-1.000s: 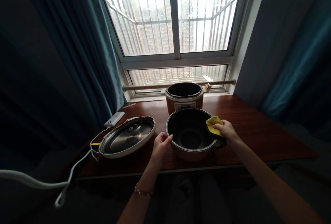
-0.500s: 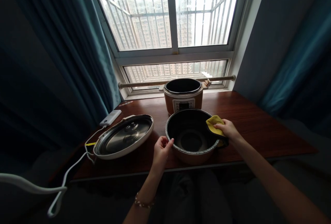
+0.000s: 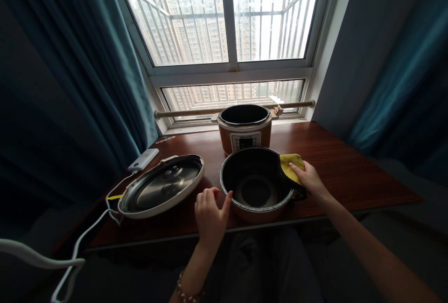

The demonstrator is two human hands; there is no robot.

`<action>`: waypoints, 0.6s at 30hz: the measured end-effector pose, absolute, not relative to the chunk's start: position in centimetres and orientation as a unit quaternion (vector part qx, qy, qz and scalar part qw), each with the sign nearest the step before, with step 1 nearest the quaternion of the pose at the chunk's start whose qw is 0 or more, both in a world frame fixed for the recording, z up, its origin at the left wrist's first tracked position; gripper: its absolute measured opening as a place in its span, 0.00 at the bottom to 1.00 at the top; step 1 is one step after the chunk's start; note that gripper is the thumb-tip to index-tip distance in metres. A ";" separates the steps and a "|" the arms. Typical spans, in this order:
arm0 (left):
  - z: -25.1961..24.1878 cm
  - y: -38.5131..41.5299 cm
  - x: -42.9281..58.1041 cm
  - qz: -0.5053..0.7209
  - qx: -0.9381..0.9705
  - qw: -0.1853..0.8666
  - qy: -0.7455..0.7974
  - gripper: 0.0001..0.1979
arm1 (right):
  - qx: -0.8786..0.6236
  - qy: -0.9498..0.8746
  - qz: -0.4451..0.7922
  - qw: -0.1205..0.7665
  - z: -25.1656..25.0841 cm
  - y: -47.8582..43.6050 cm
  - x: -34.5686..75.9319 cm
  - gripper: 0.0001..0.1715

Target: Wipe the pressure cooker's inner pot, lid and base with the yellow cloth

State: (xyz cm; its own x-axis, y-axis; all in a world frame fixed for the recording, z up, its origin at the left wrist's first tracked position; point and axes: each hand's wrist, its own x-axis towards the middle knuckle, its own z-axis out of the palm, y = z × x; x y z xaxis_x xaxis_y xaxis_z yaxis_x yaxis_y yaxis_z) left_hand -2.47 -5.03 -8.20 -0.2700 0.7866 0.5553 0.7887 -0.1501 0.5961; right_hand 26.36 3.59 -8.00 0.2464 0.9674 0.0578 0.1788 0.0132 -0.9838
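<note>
A round inner pot (image 3: 257,210) with a dark inside stands near the front edge of the table. My right hand (image 3: 308,177) grips a yellow and black cloth (image 3: 292,165), which is draped over the pot's right rim. At the left rim is my left hand (image 3: 212,212), its thumb raised and apart from the curled fingers, holding nothing. Whether the thumb tip touches the rim I cannot tell. Right behind the pot sits an electric pressure cooker body (image 3: 245,137), uncovered, with a control panel on its front. To the left lies its lid (image 3: 164,186), shiny underside up.
The reddish-brown wooden table (image 3: 343,172) runs up to a barred window. A white power strip (image 3: 144,159) lies at its left edge, with a white cord (image 3: 84,235) hanging toward me. Blue curtains (image 3: 101,60) hang at the left side.
My left hand has let go of the pot's rim, moving slightly left with its thumb spread. The right hand still holds the cloth at the rim. The whole view has shifted slightly.
</note>
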 end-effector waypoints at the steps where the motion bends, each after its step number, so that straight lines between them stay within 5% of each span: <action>1: -8.1 -5.4 -2.3 -0.462 -0.620 0.059 -0.632 0.16 | -0.590 -0.487 0.363 0.532 -8.0 3.5 26.6 0.20; 4: -8.2 -6.1 -1.4 -0.469 -0.696 0.119 -0.529 0.21 | -0.586 -0.458 0.326 0.583 -7.2 3.0 27.3 0.22; 9: -9.4 -6.1 0.0 -0.412 -0.792 0.067 -0.445 0.28 | -0.581 -0.453 0.282 0.614 -4.2 1.2 27.4 0.28; 18: -10.5 -5.7 0.1 -0.440 -0.785 0.046 -0.434 0.26 | -0.508 -0.762 0.242 0.322 -3.9 -2.2 22.4 0.30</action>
